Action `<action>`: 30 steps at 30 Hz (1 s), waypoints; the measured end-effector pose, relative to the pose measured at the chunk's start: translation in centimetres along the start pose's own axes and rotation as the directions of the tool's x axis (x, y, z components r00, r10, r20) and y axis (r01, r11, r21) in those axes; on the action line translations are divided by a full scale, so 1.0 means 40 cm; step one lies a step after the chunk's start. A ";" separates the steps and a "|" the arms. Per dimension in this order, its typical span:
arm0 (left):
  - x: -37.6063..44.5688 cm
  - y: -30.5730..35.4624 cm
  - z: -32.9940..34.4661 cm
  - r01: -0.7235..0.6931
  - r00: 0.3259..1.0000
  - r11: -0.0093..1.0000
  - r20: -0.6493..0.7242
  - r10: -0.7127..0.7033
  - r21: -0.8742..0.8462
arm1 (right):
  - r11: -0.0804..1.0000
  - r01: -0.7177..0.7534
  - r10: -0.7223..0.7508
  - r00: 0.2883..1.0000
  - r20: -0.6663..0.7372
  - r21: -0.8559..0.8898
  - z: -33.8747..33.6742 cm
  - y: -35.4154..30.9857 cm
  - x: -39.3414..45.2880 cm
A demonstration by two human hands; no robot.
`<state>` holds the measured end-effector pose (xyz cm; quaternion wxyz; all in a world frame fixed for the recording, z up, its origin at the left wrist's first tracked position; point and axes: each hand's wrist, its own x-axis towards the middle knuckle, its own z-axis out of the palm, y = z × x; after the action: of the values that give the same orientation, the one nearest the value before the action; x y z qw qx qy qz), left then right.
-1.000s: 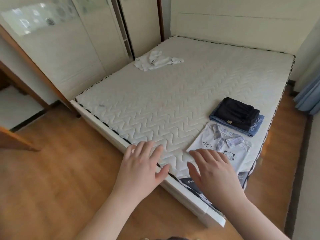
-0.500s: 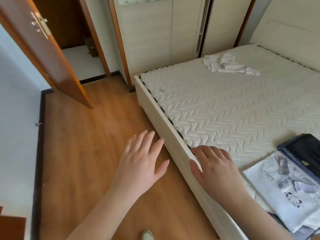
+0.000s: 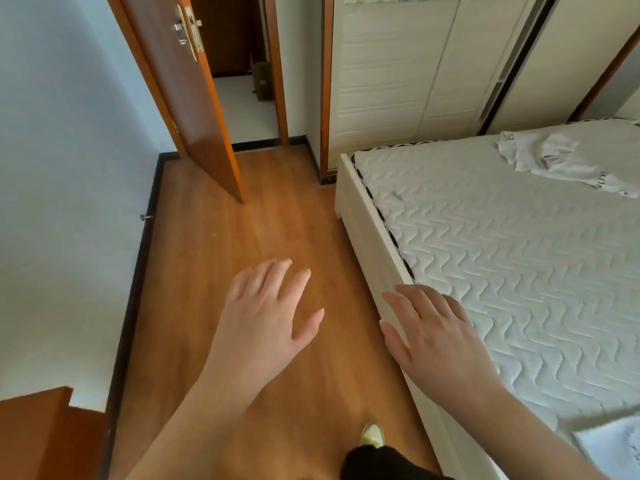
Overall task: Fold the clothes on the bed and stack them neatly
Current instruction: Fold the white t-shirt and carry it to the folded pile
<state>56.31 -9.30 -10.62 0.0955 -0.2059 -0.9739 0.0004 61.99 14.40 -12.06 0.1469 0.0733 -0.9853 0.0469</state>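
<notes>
With your left hand (image 3: 266,317) and right hand (image 3: 434,332) both spread empty, take the limp, light crumpled white garment (image 3: 554,161) by its shoulders.

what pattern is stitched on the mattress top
White with a quilted zigzag wave pattern on the mattress, clearest in the head view.

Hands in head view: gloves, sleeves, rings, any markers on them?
Neither. The left hand and right hand are both bare: no gloves, rings, watch or tracking markers visible. Both forearms are uncovered right down to the frame edge, so no sleeve shows. Fingernails are short and look unpainted. Below them, a dark trouser leg and a pale yellowish shoe are visible.
</notes>
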 end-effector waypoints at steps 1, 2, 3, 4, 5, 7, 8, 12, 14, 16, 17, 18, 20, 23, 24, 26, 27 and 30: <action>0.022 0.000 0.006 -0.002 1.000 1.000 0.001 0.002 -0.001 | 1.000 0.007 -0.007 1.000 -0.002 0.002 0.011 0.012 0.026; 0.045 0.000 0.013 -0.006 1.000 1.000 0.002 0.006 -0.001 | 1.000 0.012 -0.012 1.000 -0.002 0.008 0.024 0.025 0.053; 0.071 0.000 0.022 -0.008 1.000 1.000 0.004 0.008 0.001 | 1.000 0.018 -0.018 1.000 -0.005 0.015 0.038 0.037 0.081; 0.100 0.000 0.031 -0.009 1.000 1.000 0.012 0.009 0.005 | 0.999 0.026 -0.026 1.000 -0.007 0.026 0.052 0.050 0.111; 0.128 0.000 0.038 -0.007 1.000 1.000 0.026 0.007 0.009 | 0.999 0.037 -0.037 0.999 -0.008 0.036 0.065 0.063 0.140; 0.182 0.000 0.047 0.014 0.999 0.999 0.043 -0.016 0.031 | 0.997 0.051 -0.050 0.999 -0.019 0.058 0.087 0.085 0.198; 0.207 -0.002 0.050 0.025 0.999 0.999 0.047 -0.027 0.046 | 0.996 0.058 -0.057 0.998 -0.024 0.071 0.096 0.096 0.229; 0.281 -0.021 0.066 0.050 0.996 0.997 0.073 -0.055 0.063 | 0.990 0.108 -0.110 0.994 0.016 0.094 0.132 0.135 0.343; 0.312 -0.037 0.073 0.072 0.994 0.995 0.081 -0.078 0.074 | 0.987 0.138 -0.142 0.989 0.047 0.080 0.148 0.146 0.394; 0.347 -0.055 0.078 0.099 0.992 0.992 0.071 -0.105 0.075 | 0.985 0.152 -0.157 0.986 0.050 0.082 0.159 0.145 0.448; 0.367 -0.066 0.081 0.107 0.991 0.992 0.068 -0.112 0.067 | 0.984 0.157 -0.162 0.986 0.049 0.086 0.165 0.142 0.475; 0.385 -0.079 0.085 0.113 0.991 0.992 0.065 -0.117 0.059 | 0.983 0.158 -0.164 0.985 0.051 0.092 0.170 0.136 0.504; 0.420 -0.112 0.096 0.122 0.990 0.992 0.062 -0.125 0.041 | 0.981 0.165 -0.171 0.984 0.055 0.102 0.185 0.117 0.561; 0.462 -0.181 0.121 0.142 0.988 0.990 0.054 -0.143 0.009 | 0.975 0.192 -0.199 0.978 0.061 0.112 0.221 0.080 0.644; 0.474 -0.209 0.132 0.148 0.988 0.989 0.053 -0.148 0.003 | 0.973 0.200 -0.208 0.976 0.063 0.114 0.235 0.065 0.671; 0.499 -0.273 0.154 0.163 0.986 0.987 0.047 -0.162 -0.009 | 0.971 0.213 -0.220 0.973 0.062 0.104 0.264 0.034 0.728; 0.515 -0.308 0.166 0.173 0.984 0.985 0.040 -0.172 -0.017 | 0.971 0.220 -0.226 0.972 0.061 0.096 0.281 0.017 0.760; 0.571 -0.420 0.193 0.192 0.981 0.981 0.040 -0.190 -0.037 | 0.968 0.240 -0.244 0.967 0.066 0.069 0.323 -0.036 0.861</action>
<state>27.65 -15.22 -13.27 0.0732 -0.1132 -0.9906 -0.0248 25.96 7.01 -14.05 0.1127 0.1992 -0.9719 0.0558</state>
